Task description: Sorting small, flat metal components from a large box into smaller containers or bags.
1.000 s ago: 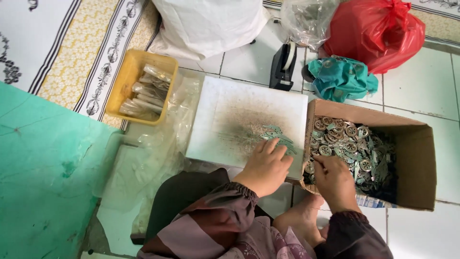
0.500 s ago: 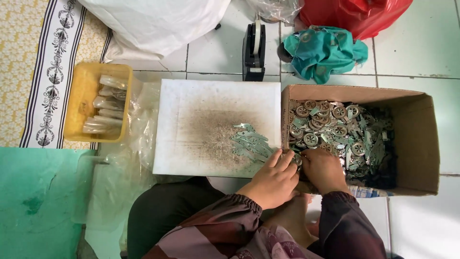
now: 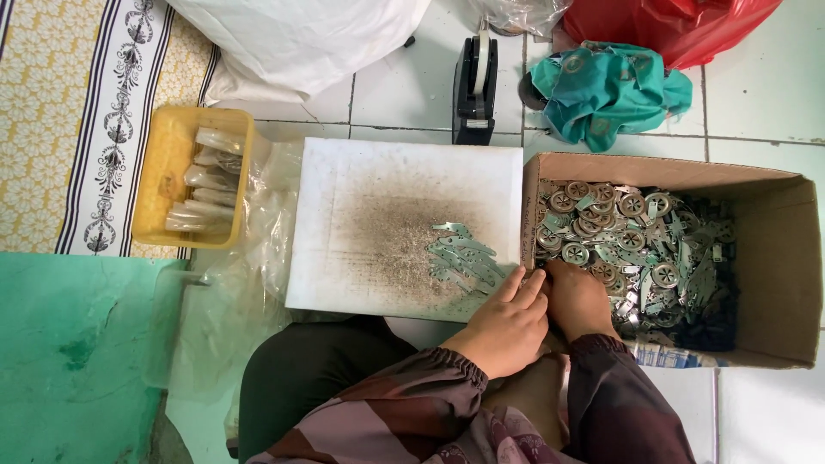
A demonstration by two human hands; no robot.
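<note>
A white board (image 3: 378,206) lies on the tiled floor, stained brown in the middle, with a small heap of flat metal strips (image 3: 464,259) at its right side. To its right stands a cardboard box (image 3: 773,275) full of metal discs and strips (image 3: 636,241). My left hand (image 3: 507,325) rests at the board's near right corner, fingers together and pointing at the box's near left corner. My right hand (image 3: 583,299) sits inside the box at that same corner, on the metal parts. What either hand holds is hidden.
A yellow tray (image 3: 172,180) with clear packed bags stands left of the board, loose plastic film (image 3: 249,258) beside it. Behind are a black tape dispenser (image 3: 474,82), a teal cloth (image 3: 606,90), a red bag (image 3: 679,26) and a white sack (image 3: 301,43). A green mat (image 3: 77,361) lies at left.
The view has shifted, so everything sits further right and lower. My left hand slid off the board's metal strips to the board's corner, next to my right hand at the box.
</note>
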